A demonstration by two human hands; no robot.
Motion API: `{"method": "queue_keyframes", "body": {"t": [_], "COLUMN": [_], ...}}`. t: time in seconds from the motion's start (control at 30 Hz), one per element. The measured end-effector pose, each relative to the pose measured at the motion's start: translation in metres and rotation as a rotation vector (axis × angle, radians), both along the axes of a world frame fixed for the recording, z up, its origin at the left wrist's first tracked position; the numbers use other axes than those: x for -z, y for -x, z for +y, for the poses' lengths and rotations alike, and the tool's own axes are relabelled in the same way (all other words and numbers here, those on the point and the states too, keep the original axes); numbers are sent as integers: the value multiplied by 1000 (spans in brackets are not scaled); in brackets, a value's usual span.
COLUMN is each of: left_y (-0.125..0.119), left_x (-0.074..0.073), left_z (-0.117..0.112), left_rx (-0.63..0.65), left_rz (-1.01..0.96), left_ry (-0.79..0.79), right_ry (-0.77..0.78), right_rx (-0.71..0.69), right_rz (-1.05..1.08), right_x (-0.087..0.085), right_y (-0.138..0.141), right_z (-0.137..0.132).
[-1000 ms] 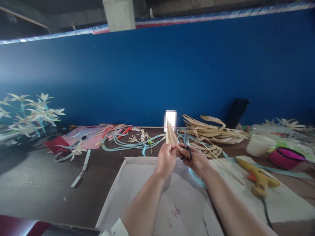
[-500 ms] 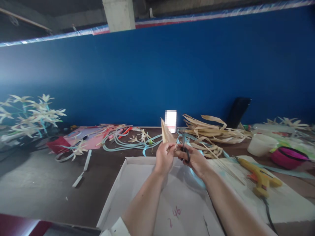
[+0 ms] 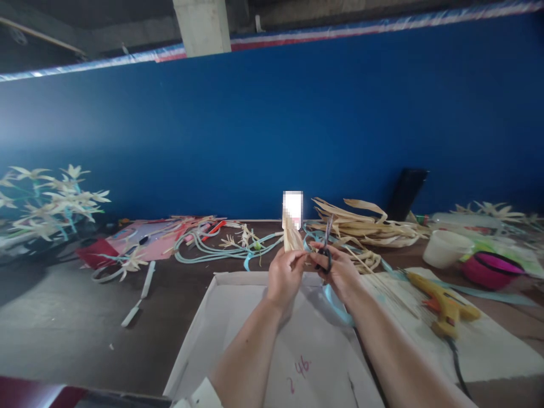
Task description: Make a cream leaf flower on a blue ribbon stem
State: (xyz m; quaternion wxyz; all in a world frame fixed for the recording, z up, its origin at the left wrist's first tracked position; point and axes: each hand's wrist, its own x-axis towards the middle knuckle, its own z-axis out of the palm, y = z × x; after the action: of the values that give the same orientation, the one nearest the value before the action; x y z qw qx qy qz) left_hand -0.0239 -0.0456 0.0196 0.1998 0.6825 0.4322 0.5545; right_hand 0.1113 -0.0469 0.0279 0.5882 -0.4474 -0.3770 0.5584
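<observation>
My left hand (image 3: pixel 285 276) pinches the lower end of a pale dried corn husk (image 3: pixel 292 239), which stands up above the fingers. Close by on the right, my right hand (image 3: pixel 339 271) is closed around dark-handled scissors (image 3: pixel 325 256), their blades pointing up and away from me. The fingertips of both hands meet or nearly meet at the husk's base; whether the right fingers also grip the husk I cannot tell. Beneath the hands lies a shallow white box lid (image 3: pixel 238 317) with purple writing. A light-blue ribbon (image 3: pixel 338 309) curls below my right wrist.
Dried husks (image 3: pixel 374 226) are heaped at the back right, before a dark phone-like object (image 3: pixel 408 192). A yellow glue gun (image 3: pixel 444 303) rests on white paper at right, near a white cup (image 3: pixel 446 248) and a magenta bowl (image 3: pixel 491 269). Pale-blue tubing (image 3: pixel 204 258) and husk flowers (image 3: pixel 63 198) are left.
The husk has turned more upright and the scissors have tilted to the right, away from it. Both hands stay close together. The view has shifted slightly.
</observation>
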Motion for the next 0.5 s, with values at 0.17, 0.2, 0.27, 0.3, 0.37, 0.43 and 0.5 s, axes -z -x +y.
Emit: {"method": "queue_keyframes", "body": {"t": [0.17, 0.2, 0.27, 0.3, 0.37, 0.43, 0.5], "left_y": [1, 2, 3, 4, 6, 8, 9], "left_x": [-4, -4, -4, -4, -1, 2, 3], "left_z": [-2, -2, -1, 1, 4, 7, 9], "left_rx": [57, 64, 60, 51, 26, 0, -17], "left_rz": [-31, -41, -61, -69, -74, -72, -82], "left_ry": [37, 49, 67, 71, 69, 60, 60], "right_ry": [-26, -36, -43, -44, -54, -70, -68], "right_rx": [16, 22, 21, 13, -20, -68, -100], "right_rz": [-21, -21, -24, -28, -43, -58, -78], "right_x": [0, 0, 0, 0, -1, -3, -7], "right_y": [0, -1, -1, -2, -2, -2, -2], "right_z": [1, 1, 1, 0, -1, -3, -6]}}
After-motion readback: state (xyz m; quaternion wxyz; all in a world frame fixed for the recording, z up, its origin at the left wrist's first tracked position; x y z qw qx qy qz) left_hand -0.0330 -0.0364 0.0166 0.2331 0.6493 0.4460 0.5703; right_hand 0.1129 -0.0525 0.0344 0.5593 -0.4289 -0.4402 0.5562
